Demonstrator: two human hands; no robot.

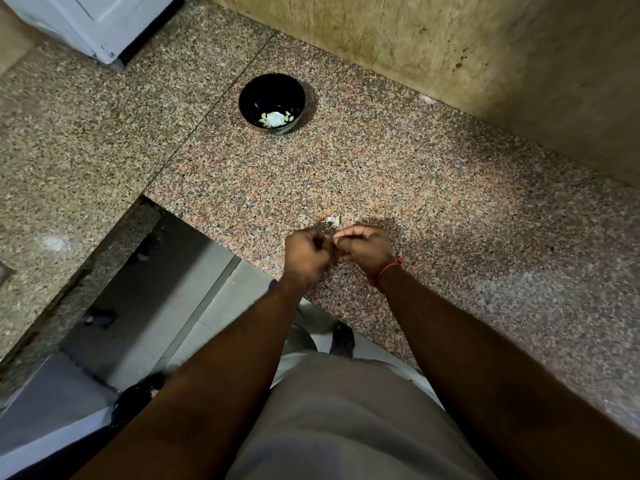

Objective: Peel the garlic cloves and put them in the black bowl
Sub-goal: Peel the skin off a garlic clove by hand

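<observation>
The black bowl point(272, 102) stands on the granite counter far ahead of my hands, with several pale peeled garlic cloves point(275, 119) in its bottom. My left hand point(306, 254) and my right hand point(363, 249) meet knuckle to knuckle near the counter's front edge, fingers curled. Both pinch a small garlic clove point(335, 251) between them, and it is almost wholly hidden by the fingers. A scrap of white garlic skin point(331, 221) lies on the counter just beyond my hands.
The speckled granite counter point(450, 209) runs right along a beige stone wall point(485, 64). To the left, another counter section point(69, 133) forms a corner, with a gap down to the floor point(156, 306). A white appliance point(104, 22) stands at the top left.
</observation>
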